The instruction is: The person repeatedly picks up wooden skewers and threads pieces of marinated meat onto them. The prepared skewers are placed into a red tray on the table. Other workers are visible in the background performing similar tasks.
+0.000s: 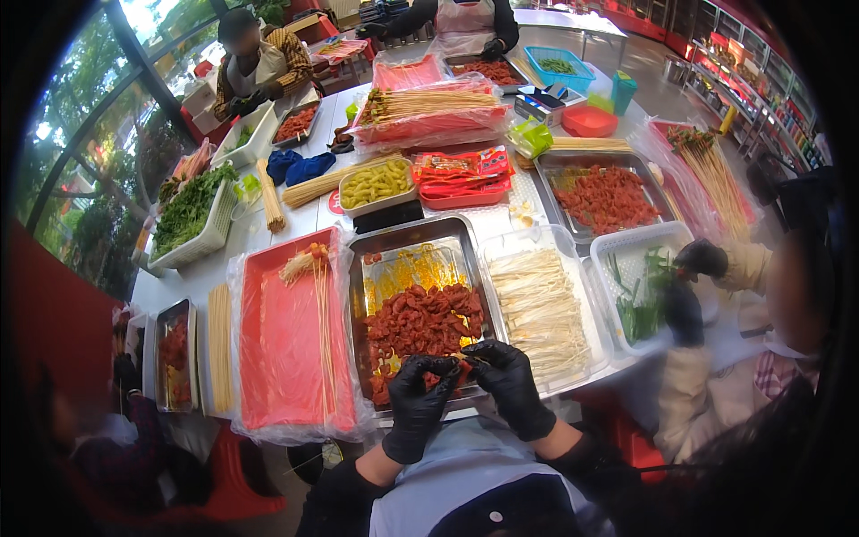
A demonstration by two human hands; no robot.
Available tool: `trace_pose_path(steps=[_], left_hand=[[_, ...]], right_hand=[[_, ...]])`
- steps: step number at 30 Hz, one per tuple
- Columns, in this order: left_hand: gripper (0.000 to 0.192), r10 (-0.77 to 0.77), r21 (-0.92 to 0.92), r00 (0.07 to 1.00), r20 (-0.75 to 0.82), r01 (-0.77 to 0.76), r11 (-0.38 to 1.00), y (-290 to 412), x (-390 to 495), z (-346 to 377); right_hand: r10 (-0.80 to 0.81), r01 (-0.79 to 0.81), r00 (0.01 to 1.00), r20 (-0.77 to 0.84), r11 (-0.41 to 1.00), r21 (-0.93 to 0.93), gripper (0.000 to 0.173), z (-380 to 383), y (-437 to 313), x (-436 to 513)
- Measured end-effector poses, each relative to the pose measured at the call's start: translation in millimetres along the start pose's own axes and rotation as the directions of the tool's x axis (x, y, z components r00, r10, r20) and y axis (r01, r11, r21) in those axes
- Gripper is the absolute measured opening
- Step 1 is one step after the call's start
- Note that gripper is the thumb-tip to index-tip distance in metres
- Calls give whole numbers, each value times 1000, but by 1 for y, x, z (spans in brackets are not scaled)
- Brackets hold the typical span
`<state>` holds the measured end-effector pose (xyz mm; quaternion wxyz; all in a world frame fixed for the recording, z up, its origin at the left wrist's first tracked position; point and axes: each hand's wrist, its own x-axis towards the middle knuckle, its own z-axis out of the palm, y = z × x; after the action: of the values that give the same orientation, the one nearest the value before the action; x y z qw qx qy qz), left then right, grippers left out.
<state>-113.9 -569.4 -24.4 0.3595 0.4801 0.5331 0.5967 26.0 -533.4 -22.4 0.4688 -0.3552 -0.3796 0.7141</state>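
Observation:
My left hand (pixel 419 399) and my right hand (pixel 507 379), both in black gloves, meet over the near edge of a metal tray (pixel 357 322). Between their fingertips is a piece of red marinated meat (pixel 463 371), pinched from both sides. More sliced red meat (pixel 429 319) lies in the tray, with orange oil behind it. Left of it, a red tray (pixel 282 356) lined with clear plastic holds a few skewers (pixel 323 335) tipped with enoki and meat. Right of the metal tray, a clear plastic tray (pixel 547 235) holds enoki mushrooms (pixel 537 309).
Co-workers in dark gloves sit around the table; one gloved hand (pixel 701 258) is over a white basket of green stalks (pixel 661 342) at right. Bare skewers (pixel 219 346) lie at left. Behind stand a tray of pickled green peppers (pixel 376 183) and red packets (pixel 463 171).

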Motion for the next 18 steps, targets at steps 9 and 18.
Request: trace_pose_path(steps=[9, 18], left_hand=[[17, 31, 67, 998, -53, -27, 997, -3, 4, 1], [24, 10, 5, 994, 109, -10, 1000, -3, 10, -13]], right_hand=[[17, -15, 999, 32, 996, -87, 18, 3, -4, -1], [41, -39, 999, -25, 998, 56, 18, -3, -2, 4]])
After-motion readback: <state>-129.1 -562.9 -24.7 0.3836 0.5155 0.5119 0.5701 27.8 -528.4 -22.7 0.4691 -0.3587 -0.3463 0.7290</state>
